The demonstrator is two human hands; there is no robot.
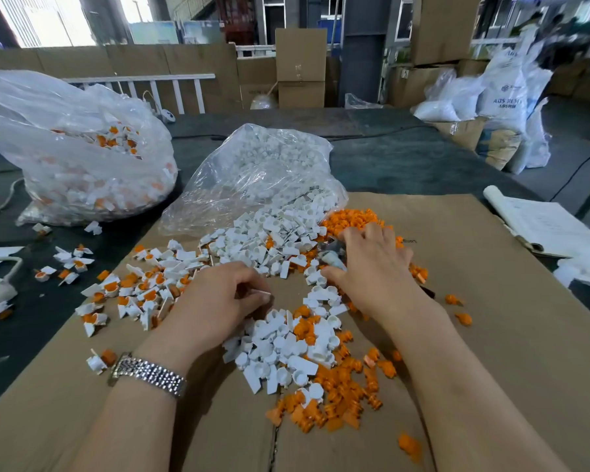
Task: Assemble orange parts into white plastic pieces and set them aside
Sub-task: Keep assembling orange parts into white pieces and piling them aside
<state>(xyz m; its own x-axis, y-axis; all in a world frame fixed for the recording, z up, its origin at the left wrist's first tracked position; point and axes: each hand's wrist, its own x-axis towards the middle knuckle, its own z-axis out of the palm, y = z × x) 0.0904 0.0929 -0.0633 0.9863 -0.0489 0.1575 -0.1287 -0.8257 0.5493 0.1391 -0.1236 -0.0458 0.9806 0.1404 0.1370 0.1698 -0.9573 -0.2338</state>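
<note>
Amid scattered white pieces [280, 349], hands [218, 298].

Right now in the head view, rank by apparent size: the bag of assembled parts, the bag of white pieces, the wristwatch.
1. Bag of assembled parts
2. Bag of white pieces, though both bags look similar
3. Wristwatch, smallest despite being nearest

We see a matt brown cardboard sheet [491, 301] under everything. On it lie smooth white plastic pieces [280, 349] and duller orange plastic parts [341, 403]. Behind the sheet, two clear plastic bags [252, 172] are glossy and crinkled. The watch [150, 373] at the sheet's near left edge has a shiny metal band. Right of the sheet lies matt white paper [542, 223]
</note>
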